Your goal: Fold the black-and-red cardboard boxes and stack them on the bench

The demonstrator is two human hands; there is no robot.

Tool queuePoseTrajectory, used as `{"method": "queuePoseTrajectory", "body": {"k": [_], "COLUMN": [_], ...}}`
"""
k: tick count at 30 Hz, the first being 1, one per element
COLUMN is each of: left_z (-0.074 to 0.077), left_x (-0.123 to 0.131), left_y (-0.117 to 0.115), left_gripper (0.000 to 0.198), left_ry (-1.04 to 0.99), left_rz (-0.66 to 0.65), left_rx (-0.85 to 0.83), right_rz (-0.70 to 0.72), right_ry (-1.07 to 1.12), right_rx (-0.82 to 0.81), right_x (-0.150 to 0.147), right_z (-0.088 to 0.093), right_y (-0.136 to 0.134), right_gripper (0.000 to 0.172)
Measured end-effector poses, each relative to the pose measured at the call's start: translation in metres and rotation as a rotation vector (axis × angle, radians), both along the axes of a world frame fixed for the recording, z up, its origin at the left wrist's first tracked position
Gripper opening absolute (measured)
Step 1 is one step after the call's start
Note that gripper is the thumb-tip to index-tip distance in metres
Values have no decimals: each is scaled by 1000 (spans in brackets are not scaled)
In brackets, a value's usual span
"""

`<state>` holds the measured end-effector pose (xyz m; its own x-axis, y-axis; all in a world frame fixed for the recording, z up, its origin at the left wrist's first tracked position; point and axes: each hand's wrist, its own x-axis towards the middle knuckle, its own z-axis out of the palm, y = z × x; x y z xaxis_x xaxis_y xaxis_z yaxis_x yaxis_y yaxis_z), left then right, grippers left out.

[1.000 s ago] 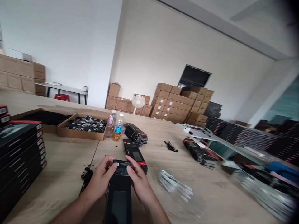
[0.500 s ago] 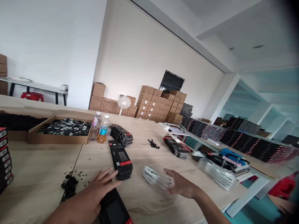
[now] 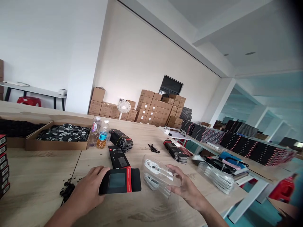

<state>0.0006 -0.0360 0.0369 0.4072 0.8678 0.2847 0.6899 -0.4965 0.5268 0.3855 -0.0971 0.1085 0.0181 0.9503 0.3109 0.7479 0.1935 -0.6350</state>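
At the far left edge, a column of black boxes [image 3: 2, 164] stands on the light wood-grain table [image 3: 38, 164], with an open cardboard tray of black-and-white round pieces [image 3: 63, 133] behind it. Loose small black parts [image 3: 67, 190] lie on the tabletop just left of the left hand [image 3: 86, 192]. That hand is clenched around the left end of a black retail box [image 3: 119, 180], thumb on top and fingers wrapped behind it. The box is held low over the table on its long side. It has a dark rectangular window on its face and a red vertical band toward the right end, and its surfaces appear undamaged. A second black box [image 3: 118, 158] lies flat directly behind it, and the two appear to touch, though the contact cannot be confirmed from this angle. Farther back stand two plastic bottles [image 3: 103, 134] and a stack of black boxes [image 3: 121, 140]. Immediately right of the held box sits a clear plastic tray [image 3: 155, 175] containing coiled white cables. The right hand [image 3: 187, 186] is open, with its fingers [image 3: 171, 168] curved against the tray's right side; whether they are gripping it cannot be determined. Further right, black boxes with red marks [image 3: 239, 143] line a long white shelf.
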Motion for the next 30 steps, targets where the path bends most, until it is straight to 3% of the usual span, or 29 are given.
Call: {"method": "queuePoseTrajectory", "body": {"k": [8, 12, 15, 17, 22, 26, 30], "left_z": [-4, -7, -8, -9, -11, -17, -21], "left_x": [0, 4, 11, 15, 25, 34, 37], "left_y": [0, -2, -5, -5, -5, -9, -13], "left_gripper": [68, 69, 68, 65, 53, 52, 61], "left_ry": [43, 26, -32, -91, -237, -411, -558], "left_rz": [99, 75, 54, 99, 200, 136, 55], "left_rx": [47, 71, 59, 43, 90, 17, -84], "right_rz": [110, 164, 253, 238, 81, 138, 228], "right_ry": [-208, -331, -287, -188, 98, 183, 191], "right_rx": [79, 71, 56, 124, 375, 384, 325], "right_x": [-39, -55, -78, -95, -130, -157, -178], "right_z": [16, 18, 14, 7, -24, -42, -38], "right_y": [0, 0, -1, -1, 9, 12, 12], "right_gripper": [73, 78, 83, 85, 55, 36, 23]}}
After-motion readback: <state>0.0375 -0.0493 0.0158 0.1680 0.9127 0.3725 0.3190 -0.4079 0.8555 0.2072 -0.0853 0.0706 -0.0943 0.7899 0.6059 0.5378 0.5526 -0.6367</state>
